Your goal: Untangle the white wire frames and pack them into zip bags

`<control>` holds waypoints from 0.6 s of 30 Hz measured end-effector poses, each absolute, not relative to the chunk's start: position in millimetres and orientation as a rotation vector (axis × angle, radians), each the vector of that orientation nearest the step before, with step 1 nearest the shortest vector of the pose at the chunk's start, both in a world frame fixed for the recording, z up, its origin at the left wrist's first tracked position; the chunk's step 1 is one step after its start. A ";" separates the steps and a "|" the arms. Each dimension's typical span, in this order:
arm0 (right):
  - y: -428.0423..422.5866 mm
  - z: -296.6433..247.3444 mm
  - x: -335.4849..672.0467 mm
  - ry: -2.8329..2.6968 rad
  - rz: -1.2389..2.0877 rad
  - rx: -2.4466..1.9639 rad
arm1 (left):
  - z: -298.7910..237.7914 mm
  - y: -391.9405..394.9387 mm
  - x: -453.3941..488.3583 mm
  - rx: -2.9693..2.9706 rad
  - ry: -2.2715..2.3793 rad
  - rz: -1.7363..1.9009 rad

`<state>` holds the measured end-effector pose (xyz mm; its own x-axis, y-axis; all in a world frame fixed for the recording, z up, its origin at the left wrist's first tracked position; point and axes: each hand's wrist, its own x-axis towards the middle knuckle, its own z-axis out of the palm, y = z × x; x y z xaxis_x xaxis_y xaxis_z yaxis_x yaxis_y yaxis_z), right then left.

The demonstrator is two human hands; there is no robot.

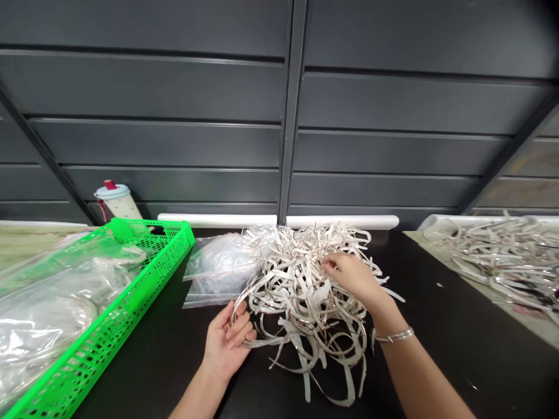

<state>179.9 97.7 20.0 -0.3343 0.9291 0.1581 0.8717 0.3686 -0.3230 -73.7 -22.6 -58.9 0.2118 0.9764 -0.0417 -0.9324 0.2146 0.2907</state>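
A tangled heap of curved, thin white-and-silvery bands (305, 279) lies on the black table in front of me. My left hand (229, 334) is at the heap's left side, palm up, with its fingers curled around a few of the bands. Over the upper right of the heap is my right hand (349, 276), its fingers drawn together at the bands; what is between them is hidden. A metal bracelet is on the right wrist.
Left of the heap lie clear plastic bags (222, 265). A green basket (144, 297) with filled clear bags stands at the left, a lidded cup (120, 201) behind it. More bands (510, 262) lie far right. Grey panels (201, 139) rise behind the black table (419, 349).
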 end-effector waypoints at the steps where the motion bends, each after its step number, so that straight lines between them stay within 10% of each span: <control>1: 105.3 21.0 179.6 -2.307 0.259 -1.625 | -59.7 -22.4 -74.0 0.218 0.242 1.343; 18: 129.2 2.2 192.1 -1.940 0.627 -1.284 | -9.2 -14.6 -67.9 0.378 0.593 1.341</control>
